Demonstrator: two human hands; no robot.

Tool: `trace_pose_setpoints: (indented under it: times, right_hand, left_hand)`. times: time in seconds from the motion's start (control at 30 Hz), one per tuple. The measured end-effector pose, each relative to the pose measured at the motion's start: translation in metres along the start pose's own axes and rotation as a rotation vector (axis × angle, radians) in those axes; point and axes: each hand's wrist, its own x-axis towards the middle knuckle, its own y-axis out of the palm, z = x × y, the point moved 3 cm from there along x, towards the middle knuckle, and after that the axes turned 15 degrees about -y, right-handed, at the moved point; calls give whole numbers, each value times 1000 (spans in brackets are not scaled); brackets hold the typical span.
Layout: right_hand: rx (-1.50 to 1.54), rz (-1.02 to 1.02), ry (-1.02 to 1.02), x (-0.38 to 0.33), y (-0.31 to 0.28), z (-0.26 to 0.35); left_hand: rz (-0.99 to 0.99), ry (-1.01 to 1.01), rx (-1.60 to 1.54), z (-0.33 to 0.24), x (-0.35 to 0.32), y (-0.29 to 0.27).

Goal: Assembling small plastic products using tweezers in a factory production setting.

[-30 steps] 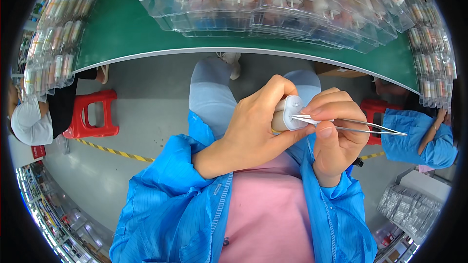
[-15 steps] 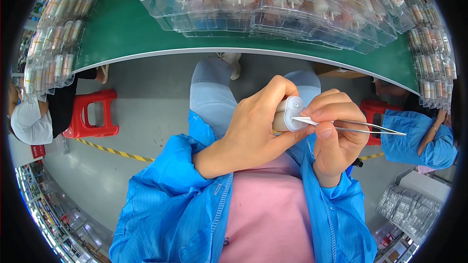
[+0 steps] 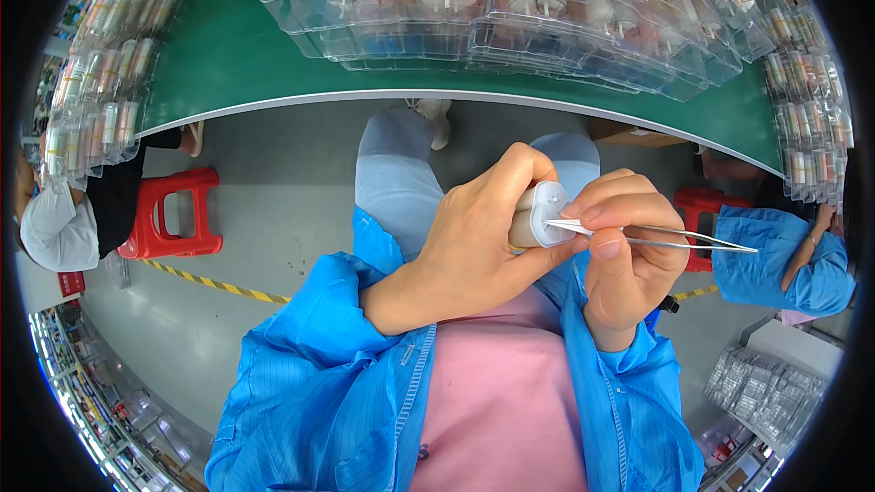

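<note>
My left hand [image 3: 474, 241] is closed around a small off-white casing [image 3: 548, 203] with two rounded barrels side by side. The casing's pale, heart-shaped end faces right, and the fingers hide much of its body. In my right hand [image 3: 635, 260], a pair of metal tweezers [image 3: 706, 239] is pinched between thumb and fingers. Their white-looking tips point left and meet the casing's end face. I cannot make out whether the tips grip anything there. Both hands are over my lap, just short of the table's front edge.
Clear plastic trays [image 3: 401, 36] of similar pale casings stand on the green table [image 3: 228, 55]. More filled trays are stacked at far left and right. A red stool [image 3: 173, 214] stands at left; people sit on both sides. Yellow-black tape [image 3: 214, 282] crosses the grey floor.
Almost nothing differs. The tweezers' far end has shifted very slightly; both hands keep their grips and places.
</note>
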Motion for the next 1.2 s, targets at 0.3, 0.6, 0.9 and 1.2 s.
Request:
trace_pose_setpoints:
  times: [0.3,0.6,0.9,1.2]
  right_hand:
    - [-4,-7,12,0,0,1]
    - [-14,4,-2,1,-1,0]
    - [-6,10,3,1,0,1]
    - [-65,82,-39,7,1,3]
  left_hand:
    - [-4,-8,3,-1,-1,0]
    - [19,17,-15,-1,-1,-1]
    - [29,51,15,-4,-1,-3]
    - [8,70,82,-5,-1,-5]
